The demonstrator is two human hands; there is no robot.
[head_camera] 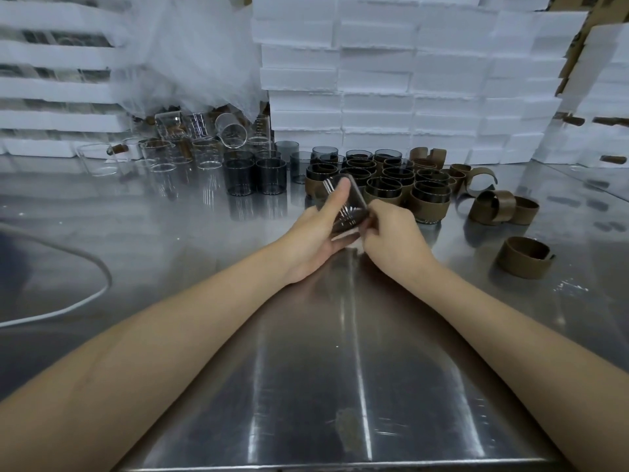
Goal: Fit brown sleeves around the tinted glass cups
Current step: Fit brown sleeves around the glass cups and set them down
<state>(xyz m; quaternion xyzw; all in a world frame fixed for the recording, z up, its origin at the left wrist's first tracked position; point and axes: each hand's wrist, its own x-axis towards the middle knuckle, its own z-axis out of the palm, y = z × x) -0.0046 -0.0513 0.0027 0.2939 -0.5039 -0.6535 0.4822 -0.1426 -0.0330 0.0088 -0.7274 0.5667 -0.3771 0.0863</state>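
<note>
From my end: left hand (315, 238) grips a blurry tinted cup (352, 212); right hand (391, 238) curls beside it, fingertips hidden, can't tell if it's holding anything.

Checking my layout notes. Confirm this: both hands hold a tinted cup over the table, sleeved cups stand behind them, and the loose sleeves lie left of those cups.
Not quite. The head view shows the loose sleeves lying right of the sleeved cups, not left. The rest holds: the left hand and right hand hold a tinted cup over the table.
</note>
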